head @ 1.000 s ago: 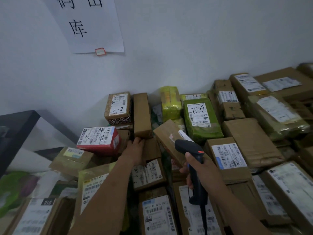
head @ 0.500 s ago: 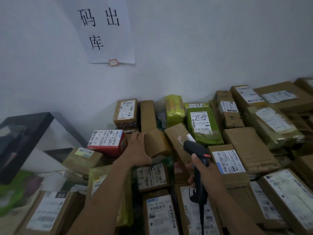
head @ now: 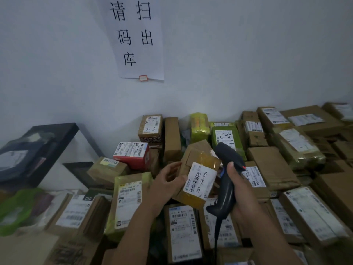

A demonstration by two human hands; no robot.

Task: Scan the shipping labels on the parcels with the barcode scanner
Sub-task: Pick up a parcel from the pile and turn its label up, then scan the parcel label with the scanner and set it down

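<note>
My left hand point(head: 168, 179) holds a small brown taped parcel point(head: 199, 161) lifted above the pile. Its white shipping label point(head: 200, 180) faces me, with a barcode and printed digits. My right hand point(head: 241, 194) grips a black barcode scanner point(head: 226, 180) by its handle just to the right of the parcel. The scanner's head rises behind the parcel's right edge, and its cable hangs down. Labelled cardboard parcels lie everywhere below both hands.
A red box point(head: 131, 154), a green-wrapped parcel point(head: 227, 140) and a yellow-green packet point(head: 199, 127) lie near the white wall. A paper notice point(head: 136, 39) hangs on that wall. A black shelf point(head: 38, 148) stands at the left.
My left hand has lifted the small brown parcel from the pile toward me and turned its label up. The scanner hand has risen beside it. The view tilted upward.
</note>
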